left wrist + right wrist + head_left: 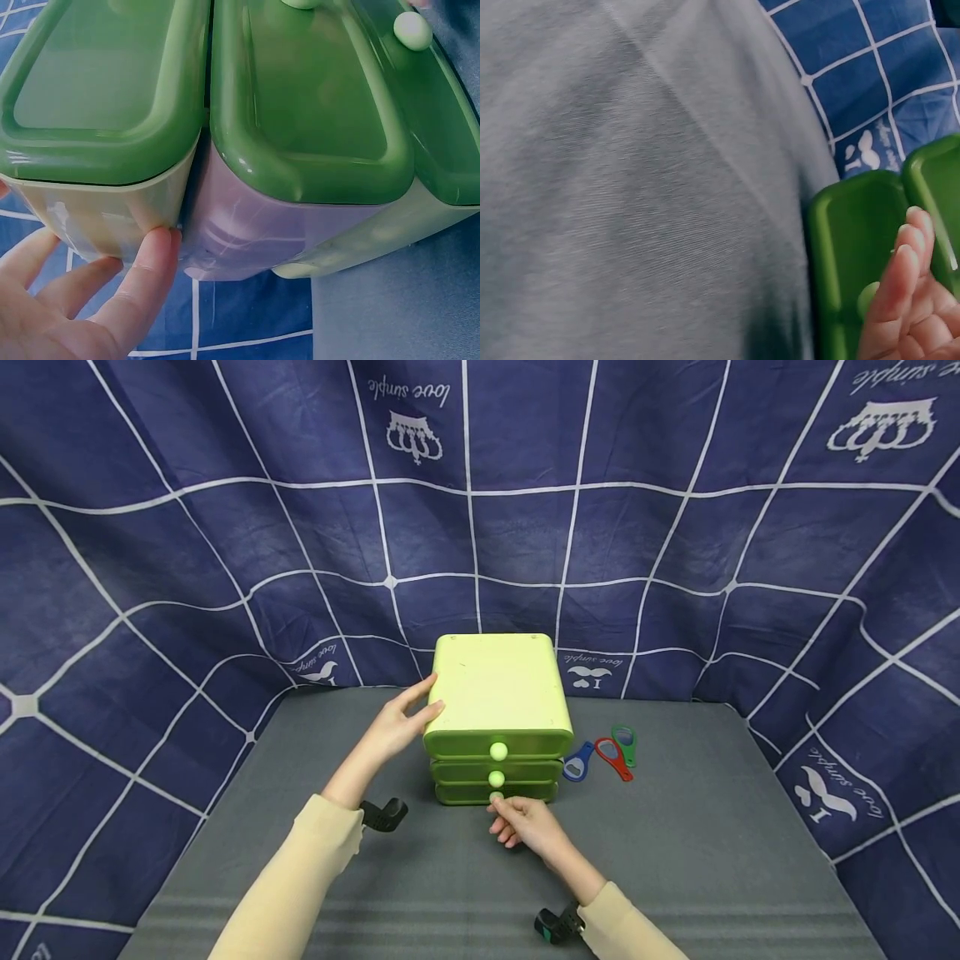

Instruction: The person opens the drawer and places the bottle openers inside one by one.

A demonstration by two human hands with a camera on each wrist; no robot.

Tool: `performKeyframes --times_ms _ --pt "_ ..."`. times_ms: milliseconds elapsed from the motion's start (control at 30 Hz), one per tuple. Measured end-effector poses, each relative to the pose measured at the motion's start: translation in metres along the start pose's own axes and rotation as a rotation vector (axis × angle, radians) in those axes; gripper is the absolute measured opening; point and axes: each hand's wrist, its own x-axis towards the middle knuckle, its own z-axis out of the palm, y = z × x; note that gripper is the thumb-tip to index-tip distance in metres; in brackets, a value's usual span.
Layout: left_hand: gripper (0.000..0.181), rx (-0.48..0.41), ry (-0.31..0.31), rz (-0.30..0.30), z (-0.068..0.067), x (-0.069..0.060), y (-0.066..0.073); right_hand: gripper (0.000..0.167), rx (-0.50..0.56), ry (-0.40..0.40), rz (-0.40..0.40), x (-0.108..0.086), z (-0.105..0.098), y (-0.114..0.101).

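Observation:
A light-green box of three stacked drawers [498,681] has dark green fronts, each with a round knob. My left hand [396,724] rests against the left side of its top tier, fingers spread; in the left wrist view that hand [97,300] touches the pale side wall [97,217]. At the bottom drawer's knob [496,796], my right hand [531,825] pinches with thumb and index finger, the others loosely curled. The right wrist view shows the right hand [911,307] beside the knob [867,299], its grip partly hidden. All three drawers look closed.
Right of the box lie a blue bottle opener [577,763], a red one [614,758] and a green one [625,743] on the grey tabletop [712,827]. A blue curtain with white lines [525,535] hangs behind and at both sides.

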Motion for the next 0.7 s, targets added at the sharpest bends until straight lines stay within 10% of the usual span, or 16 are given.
performKeyframes --times_ms 700 --pt "0.063 -0.021 0.008 -0.033 0.002 0.001 0.0 0.055 0.322 0.011 0.151 0.01 0.005 0.021"
